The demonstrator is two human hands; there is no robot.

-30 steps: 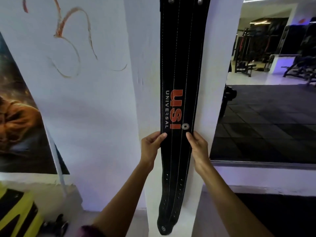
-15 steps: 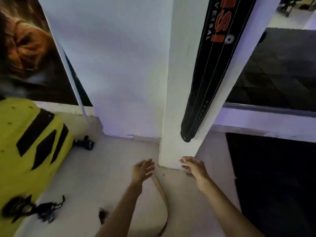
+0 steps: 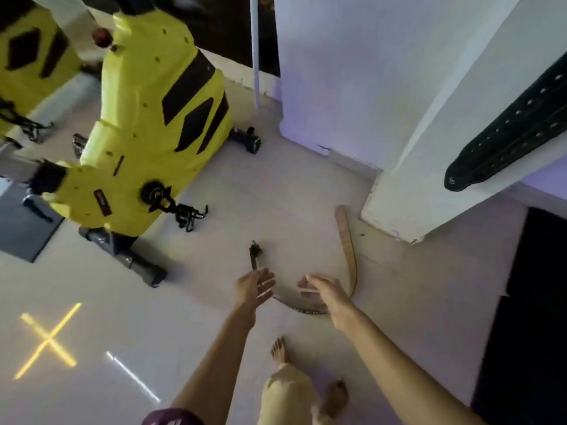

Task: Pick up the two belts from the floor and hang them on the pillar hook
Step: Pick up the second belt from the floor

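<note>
A black belt hangs down the white pillar at the right; only its holed lower end shows, and the hook is out of view. A tan belt lies curved on the pale floor by the pillar's base, its buckle end to the left. My left hand hovers open just below the buckle end. My right hand is open above the belt's curved middle, hiding part of it. Neither hand grips anything.
A yellow exercise bike with black pedals stands at the left, its base reaching toward the belt. A black floor mat lies at the right. My bare feet stand just below the belt. A yellow X mark shines on the floor.
Both hands let go of the hanging black belt and dropped toward the floor. The view swung down, and the tan belt on the floor came fully into sight.
</note>
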